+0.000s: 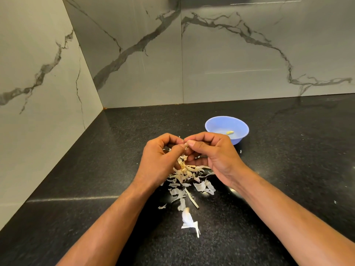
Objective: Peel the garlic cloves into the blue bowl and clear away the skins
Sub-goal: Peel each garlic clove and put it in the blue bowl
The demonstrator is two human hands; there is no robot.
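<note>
My left hand [159, 160] and my right hand [213, 154] meet above the black counter, fingers curled, both pinching a small garlic clove [186, 144] between the fingertips. Most of the clove is hidden by my fingers. Under the hands lies a pile of papery white garlic skins [188, 181], with a larger skin piece [189, 221] nearer to me. The blue bowl [211, 124] stands to the far right of my hands and holds one peeled clove [230, 132].
The black speckled counter [278, 169] runs into a corner of grey marble walls [134, 54] at the left and back. A thin pale stalk [191, 198] lies among the skins. Tiny skin flecks [240, 151] dot the counter near the bowl.
</note>
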